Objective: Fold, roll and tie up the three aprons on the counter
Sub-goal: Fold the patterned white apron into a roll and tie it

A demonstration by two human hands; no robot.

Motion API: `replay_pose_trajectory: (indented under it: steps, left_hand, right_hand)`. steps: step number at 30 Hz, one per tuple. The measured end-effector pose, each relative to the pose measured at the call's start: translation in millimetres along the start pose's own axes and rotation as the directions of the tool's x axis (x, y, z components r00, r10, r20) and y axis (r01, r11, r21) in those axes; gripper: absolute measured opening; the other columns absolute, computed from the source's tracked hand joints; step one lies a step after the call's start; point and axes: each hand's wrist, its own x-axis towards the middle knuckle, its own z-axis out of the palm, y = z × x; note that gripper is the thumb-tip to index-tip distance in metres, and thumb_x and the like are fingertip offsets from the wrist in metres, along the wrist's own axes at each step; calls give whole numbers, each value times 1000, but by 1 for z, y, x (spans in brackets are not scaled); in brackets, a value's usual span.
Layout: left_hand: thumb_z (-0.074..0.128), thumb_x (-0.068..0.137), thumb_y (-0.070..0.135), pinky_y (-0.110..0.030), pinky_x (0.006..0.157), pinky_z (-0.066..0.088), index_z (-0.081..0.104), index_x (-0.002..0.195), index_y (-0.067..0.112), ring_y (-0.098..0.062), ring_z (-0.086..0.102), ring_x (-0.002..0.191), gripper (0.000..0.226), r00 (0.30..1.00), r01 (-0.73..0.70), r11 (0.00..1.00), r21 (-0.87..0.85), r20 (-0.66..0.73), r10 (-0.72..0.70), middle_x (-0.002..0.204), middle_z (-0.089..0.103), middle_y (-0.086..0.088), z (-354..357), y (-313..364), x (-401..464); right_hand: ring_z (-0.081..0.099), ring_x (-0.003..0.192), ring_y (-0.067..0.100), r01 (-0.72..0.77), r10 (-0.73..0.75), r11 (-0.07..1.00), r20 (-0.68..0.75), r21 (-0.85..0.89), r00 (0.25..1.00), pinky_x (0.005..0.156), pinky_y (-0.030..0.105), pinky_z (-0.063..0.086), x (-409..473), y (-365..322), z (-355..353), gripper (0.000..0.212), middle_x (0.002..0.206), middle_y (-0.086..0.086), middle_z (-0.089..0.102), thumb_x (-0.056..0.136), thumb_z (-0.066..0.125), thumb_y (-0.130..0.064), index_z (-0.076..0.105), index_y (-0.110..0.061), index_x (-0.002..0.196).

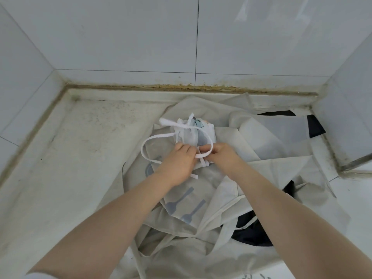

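Counter (60, 158): stained pale stone; its left half lies bare up to the grimy back edge.
Strap (148, 140): white tie looping left off the bundle, then back under your hands.
Left hand (178, 163): your fingers are curled round the strap at the bundle's near end.
Rolled apron (192, 131): a small white printed roll near the counter's middle, on top of the spread cloth.
Right hand (220, 156): pinching the strap's crossing, seemingly mid-knot, touching your left hand.
Loose aprons (261, 172): beige, crumpled over the right half, a spoon print toward the front edge.
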Motion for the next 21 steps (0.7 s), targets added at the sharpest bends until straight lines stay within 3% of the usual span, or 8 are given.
replay_pose_trajectory:
  steps: [2,4,6,9,13,15,18,21]
  left_hand:
    - [48,88,11,-28,81,28,62,92,1,-32,57,84,18,998,42,999,-12,54,-41,88,62,-13,-3,7,5]
    - [45,90,10,-27,86,27,56,104,1,-32,52,97,21,993,70,997,44,93,-74,102,58,-12,0,10,8]
    - [37,95,11,-27,93,25,46,119,5,-29,41,113,27,965,183,981,70,177,-193,122,49,-10,1,11,9]
    - [35,95,5,-27,96,27,45,122,5,-28,40,116,29,941,240,965,109,218,-259,126,47,-12,3,12,17]
    - [40,94,6,-32,104,30,43,126,1,-30,40,121,33,906,290,957,12,320,-278,128,46,-15,9,6,27]
    - [45,94,9,-31,98,32,46,124,1,-29,43,118,32,894,315,945,-90,362,-263,125,47,-15,8,4,29]
    - [56,90,14,-27,70,40,55,99,3,-25,54,91,14,881,418,850,-321,373,-292,97,58,-10,0,2,31]
    - [53,89,14,-27,56,33,51,85,11,-20,49,77,5,864,486,771,-411,359,-354,81,55,-4,-9,4,32]
  right_hand:
    - [65,74,2,-4,-6,986,60,166,998,67,10,49,-4,0,-4,23,82,-3,71,89,55,3,70,-13,97]
    - [66,76,1,-22,1,975,95,222,995,69,10,49,-4,2,-9,23,81,-6,72,90,55,0,70,-16,96]
    - [66,83,5,-49,19,970,124,240,992,75,14,50,-3,4,-11,24,86,-6,73,92,53,-2,69,-18,96]
    - [64,93,12,-66,29,964,145,258,989,91,23,49,-3,5,-10,25,98,3,70,94,48,-2,67,-15,105]
    - [65,81,6,-33,-4,945,110,326,994,78,16,51,-3,6,-5,24,91,2,69,92,50,1,67,-12,100]
    - [64,78,8,5,-38,942,93,335,995,74,15,51,-5,5,-3,21,87,4,69,90,54,2,68,-11,98]
    - [65,72,10,52,-62,972,34,228,998,75,22,53,-3,4,6,22,77,1,70,84,62,2,71,-19,86]
    - [65,82,21,123,-133,986,-81,-112,988,84,42,52,5,9,17,19,83,1,71,78,66,-23,70,-41,75]
